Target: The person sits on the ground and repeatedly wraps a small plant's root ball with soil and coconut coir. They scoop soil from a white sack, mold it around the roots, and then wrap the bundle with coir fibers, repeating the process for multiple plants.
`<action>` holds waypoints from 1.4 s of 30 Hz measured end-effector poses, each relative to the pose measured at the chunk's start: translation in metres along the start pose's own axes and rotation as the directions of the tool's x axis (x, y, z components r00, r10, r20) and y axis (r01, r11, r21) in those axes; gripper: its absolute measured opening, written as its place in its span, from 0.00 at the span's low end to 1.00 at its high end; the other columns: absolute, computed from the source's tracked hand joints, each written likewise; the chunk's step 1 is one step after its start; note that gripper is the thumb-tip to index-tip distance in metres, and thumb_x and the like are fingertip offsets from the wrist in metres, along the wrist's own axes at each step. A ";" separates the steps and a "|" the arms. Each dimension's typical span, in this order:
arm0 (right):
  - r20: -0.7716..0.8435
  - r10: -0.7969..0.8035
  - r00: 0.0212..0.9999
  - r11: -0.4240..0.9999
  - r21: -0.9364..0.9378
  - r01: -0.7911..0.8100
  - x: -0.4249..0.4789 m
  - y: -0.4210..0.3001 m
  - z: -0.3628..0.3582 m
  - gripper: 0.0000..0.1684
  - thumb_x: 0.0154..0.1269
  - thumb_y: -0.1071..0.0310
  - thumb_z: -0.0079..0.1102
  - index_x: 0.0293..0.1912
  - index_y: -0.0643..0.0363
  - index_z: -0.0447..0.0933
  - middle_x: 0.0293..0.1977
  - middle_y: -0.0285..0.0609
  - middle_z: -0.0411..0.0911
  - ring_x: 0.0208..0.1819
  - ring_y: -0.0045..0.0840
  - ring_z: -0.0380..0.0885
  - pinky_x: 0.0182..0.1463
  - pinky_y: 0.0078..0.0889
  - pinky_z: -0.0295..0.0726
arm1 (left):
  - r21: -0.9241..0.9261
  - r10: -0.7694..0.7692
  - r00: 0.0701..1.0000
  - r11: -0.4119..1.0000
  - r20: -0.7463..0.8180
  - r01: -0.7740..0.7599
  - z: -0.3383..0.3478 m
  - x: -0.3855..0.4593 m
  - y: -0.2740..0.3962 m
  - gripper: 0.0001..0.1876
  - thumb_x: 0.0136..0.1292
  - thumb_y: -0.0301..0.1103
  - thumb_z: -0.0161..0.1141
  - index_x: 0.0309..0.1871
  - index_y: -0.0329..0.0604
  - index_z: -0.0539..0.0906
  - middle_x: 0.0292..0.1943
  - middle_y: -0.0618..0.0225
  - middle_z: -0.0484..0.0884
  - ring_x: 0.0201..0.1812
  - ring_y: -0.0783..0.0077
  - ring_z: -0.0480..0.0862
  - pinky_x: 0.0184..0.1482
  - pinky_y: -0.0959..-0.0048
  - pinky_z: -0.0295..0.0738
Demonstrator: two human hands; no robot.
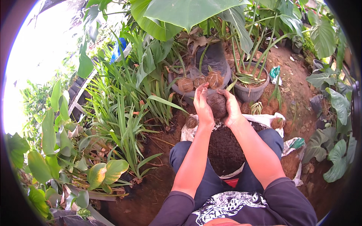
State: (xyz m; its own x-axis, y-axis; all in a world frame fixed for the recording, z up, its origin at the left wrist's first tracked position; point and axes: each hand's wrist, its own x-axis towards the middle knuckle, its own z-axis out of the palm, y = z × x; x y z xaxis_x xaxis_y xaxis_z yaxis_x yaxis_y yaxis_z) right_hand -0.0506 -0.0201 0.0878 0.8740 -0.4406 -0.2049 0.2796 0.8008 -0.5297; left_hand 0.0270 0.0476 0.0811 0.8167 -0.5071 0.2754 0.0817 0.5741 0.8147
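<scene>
A dark ball of soil [217, 105] is cupped between both my palms, above the near side of a large pot. My left hand [203, 106] presses its left side, fingers pointing up and away. My right hand [232, 107] curves round its right side. Beneath my forearms, between my knees, a white sack [265, 120] lies spread with a heap of dark soil [226, 147] in it. Just beyond my hands, fibre-wrapped root balls [185, 84] rest in the large grey pot [227, 79]. A smaller wrapped ball [191, 122] sits at the sack's left edge.
A grey pot with a leafy plant [249, 91] stands at the far right of the large pot. Long-leaved plants [124, 132] crowd the left side, and broad leaves [181, 14] overhang the top. Brown fibre [291, 166] lies beside my right knee. Green-and-white plastic [275, 74] lies on the ground.
</scene>
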 end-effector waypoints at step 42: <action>0.276 -0.037 0.961 0.995 0.099 0.010 -0.005 -0.018 -0.026 0.19 0.81 0.51 0.47 0.52 0.53 0.80 0.47 0.40 0.83 0.49 0.29 0.83 0.56 0.37 0.85 | 0.527 0.581 0.553 0.236 0.597 -0.816 0.015 -0.034 0.004 0.19 0.66 0.30 0.58 0.58 0.38 0.89 0.64 0.52 0.84 0.69 0.48 0.80 0.71 0.55 0.65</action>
State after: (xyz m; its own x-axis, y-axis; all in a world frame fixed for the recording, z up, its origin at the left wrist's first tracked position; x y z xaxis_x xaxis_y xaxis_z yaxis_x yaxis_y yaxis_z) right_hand -0.0706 -0.0427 0.0767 0.9388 -0.3408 0.0496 0.3259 0.8327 -0.4476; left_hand -0.0094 0.0573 0.0827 0.1584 -0.3305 0.9304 -0.9485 0.2108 0.2364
